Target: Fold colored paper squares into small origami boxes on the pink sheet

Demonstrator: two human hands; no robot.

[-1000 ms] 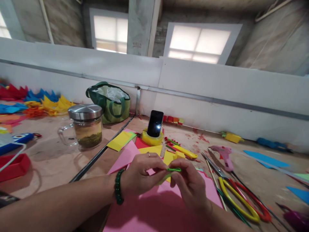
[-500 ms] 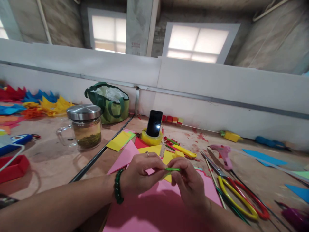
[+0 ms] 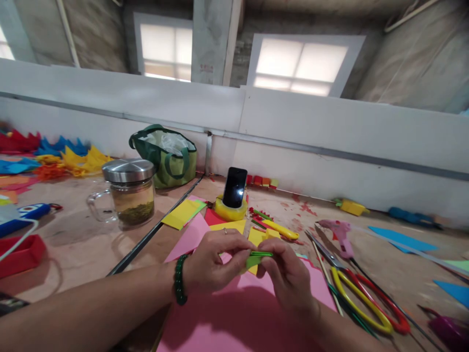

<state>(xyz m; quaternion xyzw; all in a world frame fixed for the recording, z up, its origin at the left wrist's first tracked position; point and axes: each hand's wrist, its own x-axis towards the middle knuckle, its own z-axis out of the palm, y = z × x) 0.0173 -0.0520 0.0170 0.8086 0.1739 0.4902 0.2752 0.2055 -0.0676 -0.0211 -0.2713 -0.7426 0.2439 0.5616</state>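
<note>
A small folded piece of green paper (image 3: 255, 258) is pinched between my two hands, above a large pink sheet (image 3: 220, 322). My left hand (image 3: 220, 256), with a ring and a green bead bracelet (image 3: 179, 278), grips its left end between thumb and fingers. At the right end, my right hand (image 3: 284, 269) closes thumb and forefinger on the same piece. Its folded upper edge shows as thin layers; the fingertips hide part of it. Beyond the hands lie yellow paper pieces (image 3: 255, 236) and a pink sheet (image 3: 190, 236).
Scissors (image 3: 361, 298) and a pink glue gun (image 3: 340, 237) lie to the right. A yellow utility knife (image 3: 280, 229) and a phone (image 3: 235, 187) propped on a tape roll (image 3: 230, 210) are behind. A lidded glass mug (image 3: 132, 200) stands left, before a green bag (image 3: 179, 166).
The green paper has tilted, so more of its face and folded layers show. My left thumb has shifted slightly on it; both hands stay in nearly the same place.
</note>
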